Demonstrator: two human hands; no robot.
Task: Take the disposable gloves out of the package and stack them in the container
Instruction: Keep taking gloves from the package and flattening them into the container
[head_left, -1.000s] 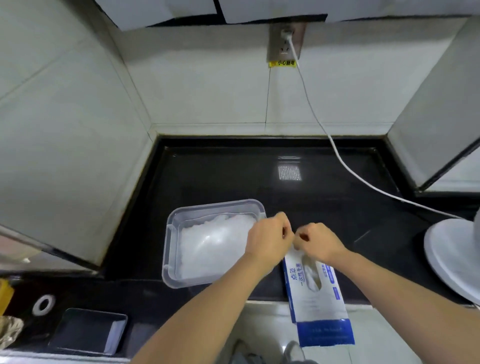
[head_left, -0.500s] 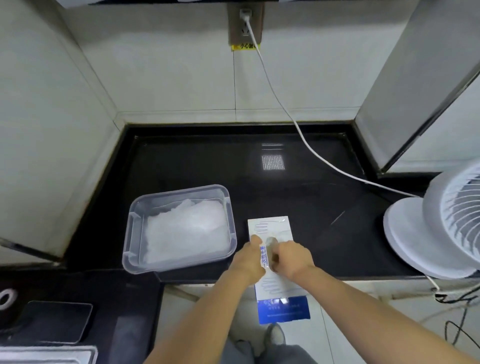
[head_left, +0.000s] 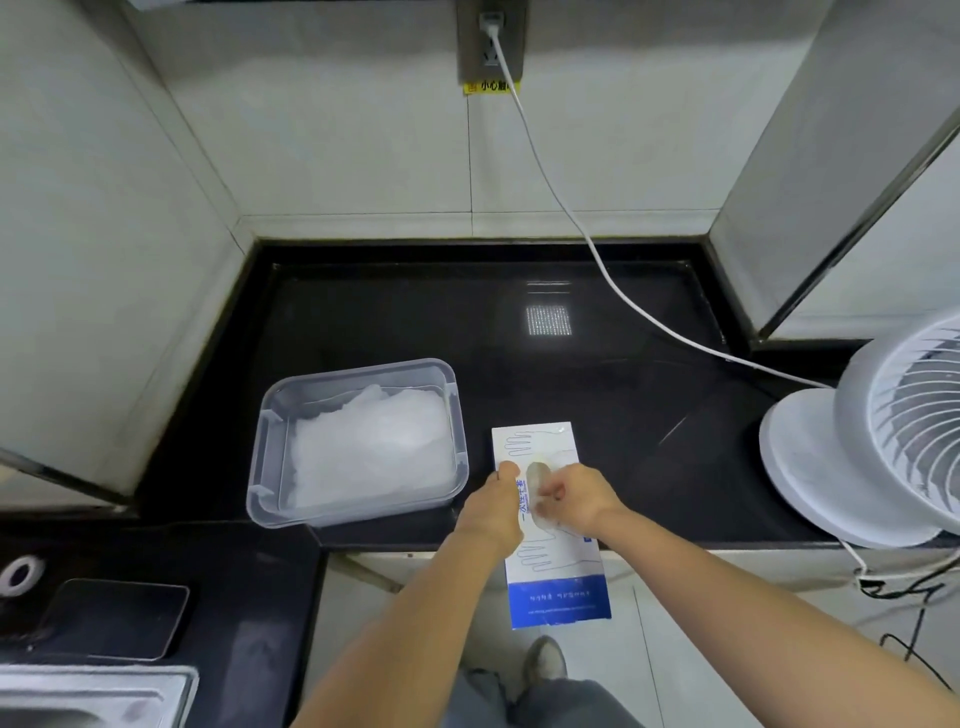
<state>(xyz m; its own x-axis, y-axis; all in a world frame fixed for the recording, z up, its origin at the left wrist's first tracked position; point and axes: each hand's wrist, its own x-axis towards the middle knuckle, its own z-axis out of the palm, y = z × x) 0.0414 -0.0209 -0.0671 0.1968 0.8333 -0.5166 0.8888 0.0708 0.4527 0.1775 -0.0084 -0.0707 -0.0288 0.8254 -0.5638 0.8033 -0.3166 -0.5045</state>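
We're in a kitchen, by the looks: black counter (head_left: 415, 312), white tiled walls (head_left: 337, 130), steel sink (head_left: 78, 696) btm left, wall socket (head_left: 491, 52).

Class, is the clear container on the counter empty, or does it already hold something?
Not empty. The container has no lid on, and a crumpled heap of translucent gloves covers most of its floor.
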